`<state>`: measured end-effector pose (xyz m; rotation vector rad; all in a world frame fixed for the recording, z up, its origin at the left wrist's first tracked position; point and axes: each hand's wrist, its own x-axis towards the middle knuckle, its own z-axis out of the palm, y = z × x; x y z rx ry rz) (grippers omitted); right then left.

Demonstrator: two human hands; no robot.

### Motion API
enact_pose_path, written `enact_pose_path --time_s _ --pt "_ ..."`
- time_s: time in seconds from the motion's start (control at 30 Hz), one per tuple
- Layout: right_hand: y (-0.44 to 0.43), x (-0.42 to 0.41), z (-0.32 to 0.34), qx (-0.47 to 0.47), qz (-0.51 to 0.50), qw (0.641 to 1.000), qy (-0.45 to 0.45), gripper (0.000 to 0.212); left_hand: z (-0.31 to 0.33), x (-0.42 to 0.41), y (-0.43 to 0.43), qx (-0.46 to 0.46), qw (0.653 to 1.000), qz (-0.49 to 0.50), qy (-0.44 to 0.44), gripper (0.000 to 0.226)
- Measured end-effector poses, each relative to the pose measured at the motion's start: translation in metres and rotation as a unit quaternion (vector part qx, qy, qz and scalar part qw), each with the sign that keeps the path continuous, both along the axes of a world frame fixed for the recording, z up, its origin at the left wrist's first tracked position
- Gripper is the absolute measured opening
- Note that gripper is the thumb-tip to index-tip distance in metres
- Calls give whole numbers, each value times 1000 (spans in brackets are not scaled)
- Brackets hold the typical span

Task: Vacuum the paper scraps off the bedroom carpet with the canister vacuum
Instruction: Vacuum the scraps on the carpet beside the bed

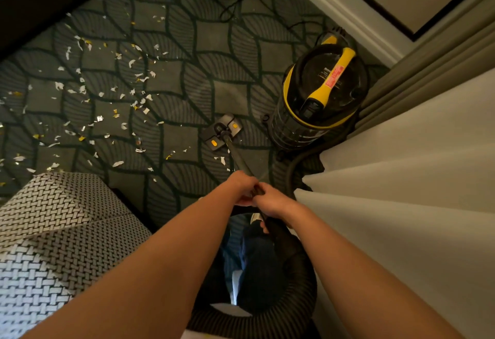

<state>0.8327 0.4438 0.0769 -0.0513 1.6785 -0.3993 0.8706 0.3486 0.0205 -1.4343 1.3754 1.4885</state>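
**Both hands on the wand, scraps spread across the carpet**

The black-and-yellow drum canister vacuum (318, 92) stands at about 2 o'clock from the hands, close against the pale pleated curtain (415, 178). A red label (333, 80) sits on its yellow top handle, but the print is too small to read, and no brand name can be made out.

Both bare forearms reach forward and meet near the centre. The left hand (241, 188) and right hand (273, 202) touch each other, the left higher, with the fingers of each curled round the slim black wand (238, 156). The wand slants away toward 11 o'clock to the grey floor head with yellow buttons (222, 132), which lies flat on the dark green leaf-patterned carpet (214, 30).

The white and gold paper scraps (107, 89) lie mostly at 9 to 11 o'clock – a few sit just beside the wand.

A ribbed black hose (267, 320) loops at 6 o'clock. A black-and-white woven-pattern seat (53, 231) fills 8 o'clock – a thin black power cord (235, 9) trails at 12.
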Motion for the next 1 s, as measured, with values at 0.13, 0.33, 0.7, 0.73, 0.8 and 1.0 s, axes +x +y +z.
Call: enact_pose_path --time_s 0.13,0.33,0.7,0.73,0.8,1.0 --pt "-2 -4 4 7 25 1000 -18 45 1 1 2 -22 999 -17 34 22" --pt "-6 -7 10 21 40 999 -19 39 15 -3 -5 29 999 -30 1 17" --pt "29 0 24 58 33 997 -44 38 26 5 29 64 996 -55 -23 14" --pt "31 1 25 60 32 997 -44 39 28 5 31 63 996 -57 -21 15" --pt "35 6 29 59 26 997 -41 40 34 9 35 61 996 -67 -21 19" --pt "45 43 22 51 -6 998 -20 43 37 34 40 64 987 -149 -9 22"
